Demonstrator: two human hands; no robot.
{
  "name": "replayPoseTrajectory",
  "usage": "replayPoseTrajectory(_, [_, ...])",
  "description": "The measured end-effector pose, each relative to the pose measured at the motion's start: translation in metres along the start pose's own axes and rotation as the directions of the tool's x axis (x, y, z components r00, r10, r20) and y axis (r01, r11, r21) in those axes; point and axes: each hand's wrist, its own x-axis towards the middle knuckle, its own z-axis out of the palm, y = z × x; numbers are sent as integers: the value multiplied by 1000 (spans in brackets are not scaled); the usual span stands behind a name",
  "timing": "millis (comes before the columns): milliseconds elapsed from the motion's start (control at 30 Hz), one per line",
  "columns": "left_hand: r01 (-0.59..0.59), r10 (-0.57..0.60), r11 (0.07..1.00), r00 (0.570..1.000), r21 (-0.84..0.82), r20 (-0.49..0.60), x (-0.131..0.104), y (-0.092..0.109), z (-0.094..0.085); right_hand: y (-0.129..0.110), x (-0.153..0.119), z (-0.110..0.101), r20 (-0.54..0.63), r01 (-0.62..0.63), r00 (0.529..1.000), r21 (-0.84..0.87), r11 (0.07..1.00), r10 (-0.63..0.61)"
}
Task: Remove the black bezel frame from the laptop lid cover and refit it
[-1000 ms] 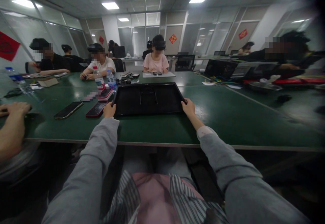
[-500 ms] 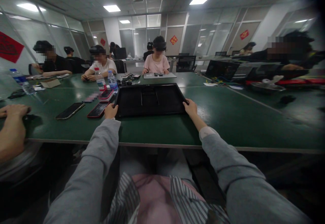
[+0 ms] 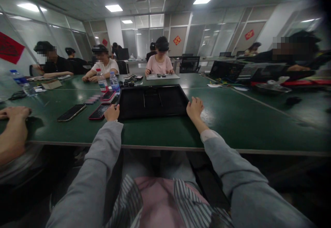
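Observation:
A shallow black rectangular tray [image 3: 131, 103] lies flat on the green table before me, with a raised rim and a slim bracket-like frame near its middle. At its left rim my left hand [image 3: 111, 112] is closed, thumb up against the edge. My right hand [image 3: 195, 109] rests at the right rim, its fingers lifted and slightly apart, with the thumb side close to the edge. Just left of my left hand lies a red-edged phone [image 3: 99, 112].
A dark phone [image 3: 71, 112], a pink-cased phone [image 3: 108, 96] and two bottles, one red-capped [image 3: 102, 83] and one blue-capped [image 3: 114, 83], stand or lie left on the green table [image 3: 245, 124]. A neighbour's arm [image 3: 15, 128] rests at far left. Computer cases [image 3: 232, 71] and cables sit at right.
My right hand's fingers have loosened and lifted from the tray's right rim. My left hand has shifted very slightly left. The tray has stayed in place.

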Motion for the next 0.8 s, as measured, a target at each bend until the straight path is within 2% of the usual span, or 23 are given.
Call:
replayPoseTrajectory(67, [-50, 58, 998, 981, 50, -186, -10, 10, -5, -20, -10, -4, -8, 58, 998, -46, 997, -58])
replayPoseTrajectory(133, [-147, 161, 986, 955, 73, -250, -21, 25, -7, -47, -24, -3, 39, 127, 991, -57, 990, -125])
replayPoseTrajectory(200, [-284, 296, 955, 932, 85, -208, -33, 42, -2, -78, -40, 2, 105, 205, 974, -34, 978, -200])
replayPoseTrajectory(300, [-486, 491, 869, 870, 95, -46, -46, 65, 13, -119, -62, 14, 229, 325, 918, 32, 945, -324])
replayPoseTrajectory(367, [-529, 523, 844, 848, 86, 82, -50, 73, 22, -134, -70, 23, 315, 371, 870, 92, 924, -380])
replayPoseTrajectory(433, [-502, 485, 862, 858, 72, 172, -49, 76, 28, -137, -71, 30, 362, 371, 840, 158, 915, -403])
replayPoseTrajectory(500, [-472, 452, 881, 866, 47, 213, -46, 75, 30, -133, -68, 37, 367, 356, 828, 237, 904, -423])
replayPoseTrajectory(633, [-449, 439, 893, 877, 6, 196, -41, 73, 28, -124, -55, 50, 371, 333, 808, 353, 874, -458])
replayPoseTrajectory(800, [-460, 459, 887, 872, -32, 174, -39, 72, 27, -121, -45, 51, 421, 326, 792, 320, 890, -442])
